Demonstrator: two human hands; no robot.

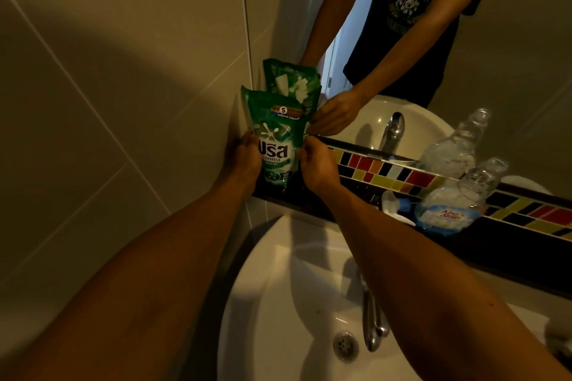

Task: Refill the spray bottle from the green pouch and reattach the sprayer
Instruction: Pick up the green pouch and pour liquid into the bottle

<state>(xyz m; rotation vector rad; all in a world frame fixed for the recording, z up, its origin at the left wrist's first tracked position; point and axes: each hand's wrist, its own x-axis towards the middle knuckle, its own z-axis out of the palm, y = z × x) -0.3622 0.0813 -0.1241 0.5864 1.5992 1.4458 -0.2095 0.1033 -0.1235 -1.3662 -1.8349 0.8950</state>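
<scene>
Standing upright at the left end of the dark ledge [495,244], the green pouch [275,139] is held from both sides. The left hand [244,155] grips its left edge with fingers curled round it; the right hand [315,164] pinches its right edge the same way. The pouch sits in the corner, just beside the tiled wall [108,102] on its left and close against the mirror [510,56] behind it, so open room lies only to its right and toward the person.

The spray bottle [458,198], clear with a blue label and no sprayer on its neck, leans on the ledge well apart to the right. The white sprayer [393,204] lies just left of it, between bottle and pouch. Below the ledge's front edge is the white sink [278,272], with the tap [370,315] over the basin.
</scene>
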